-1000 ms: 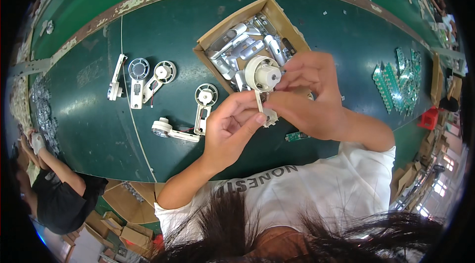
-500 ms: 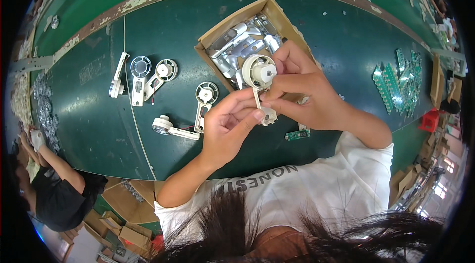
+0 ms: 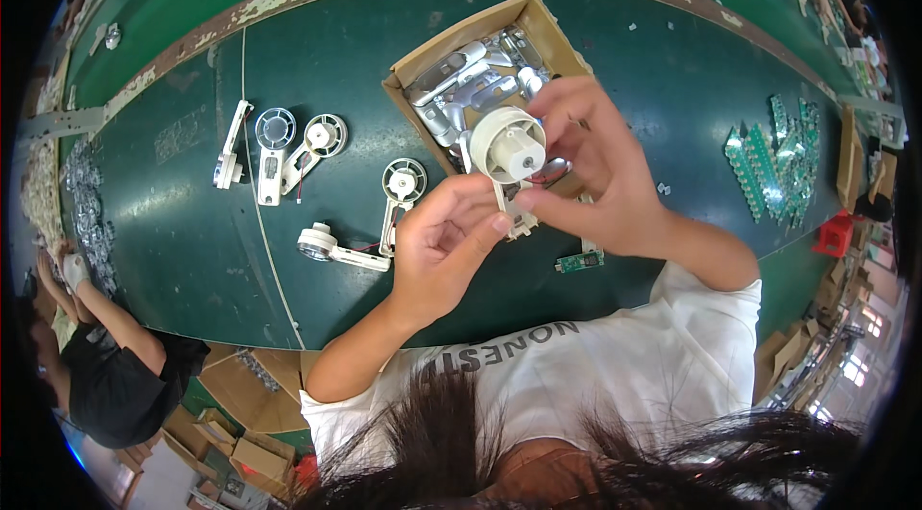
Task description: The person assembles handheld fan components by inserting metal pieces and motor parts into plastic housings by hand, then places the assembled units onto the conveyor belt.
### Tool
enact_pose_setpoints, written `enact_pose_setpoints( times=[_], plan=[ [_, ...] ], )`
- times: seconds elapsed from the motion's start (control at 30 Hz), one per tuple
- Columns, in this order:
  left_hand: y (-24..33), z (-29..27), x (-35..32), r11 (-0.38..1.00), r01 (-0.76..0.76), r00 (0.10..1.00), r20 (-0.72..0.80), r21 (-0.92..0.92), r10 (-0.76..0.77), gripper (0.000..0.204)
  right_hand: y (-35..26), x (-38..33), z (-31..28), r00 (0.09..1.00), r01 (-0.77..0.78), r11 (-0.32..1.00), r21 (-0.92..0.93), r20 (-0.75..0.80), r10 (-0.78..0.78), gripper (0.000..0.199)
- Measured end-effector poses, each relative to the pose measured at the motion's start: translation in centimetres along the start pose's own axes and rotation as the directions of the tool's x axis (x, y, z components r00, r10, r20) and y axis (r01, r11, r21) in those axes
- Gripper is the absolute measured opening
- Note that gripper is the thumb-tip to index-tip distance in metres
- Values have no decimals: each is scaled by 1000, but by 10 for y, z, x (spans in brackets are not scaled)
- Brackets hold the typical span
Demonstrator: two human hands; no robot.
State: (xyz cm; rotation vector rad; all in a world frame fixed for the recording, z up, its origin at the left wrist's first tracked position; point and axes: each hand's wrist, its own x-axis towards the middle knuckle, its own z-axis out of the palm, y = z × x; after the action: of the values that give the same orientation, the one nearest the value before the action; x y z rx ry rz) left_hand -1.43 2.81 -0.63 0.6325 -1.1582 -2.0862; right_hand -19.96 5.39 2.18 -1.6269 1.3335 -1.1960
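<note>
Open brown cardboard box (image 3: 420, 68) mid-table

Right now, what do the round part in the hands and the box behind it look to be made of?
Round part: off-white, matte, evenly coloured with moulded rims, so probably plastic; a small darker hub at its centre may be metal. Both hands, left and right, grip its bracket. Box: brown, raw folded edges, looks like cardboard. Pieces inside: silvery, glinting, likely metal.

Green bench (image 3: 672, 78): box (image 3: 415, 68), brackets (image 3: 288, 150)
</note>
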Motion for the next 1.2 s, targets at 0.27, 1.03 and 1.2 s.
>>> enact_pose_setpoints(
  times=[0.27, 1.03, 1.2],
  plan=[
    [-1, 2, -1, 998, 51, 999, 1, 41, -51, 27, -3, 9, -8, 821, -555, 742, 376, 396, 413, 42],
    [-3, -2, 0, 999, 30, 999, 19, -41, -29, 23, -8, -5, -4, 813, 517, 539, -665, 186, -552, 30],
    [-1, 2, -1, 999, 48, 998, 30, -8, -48, 23, -21, -4, -10, 920, 374, 612, -696, 195, -341, 15]
  ],
)
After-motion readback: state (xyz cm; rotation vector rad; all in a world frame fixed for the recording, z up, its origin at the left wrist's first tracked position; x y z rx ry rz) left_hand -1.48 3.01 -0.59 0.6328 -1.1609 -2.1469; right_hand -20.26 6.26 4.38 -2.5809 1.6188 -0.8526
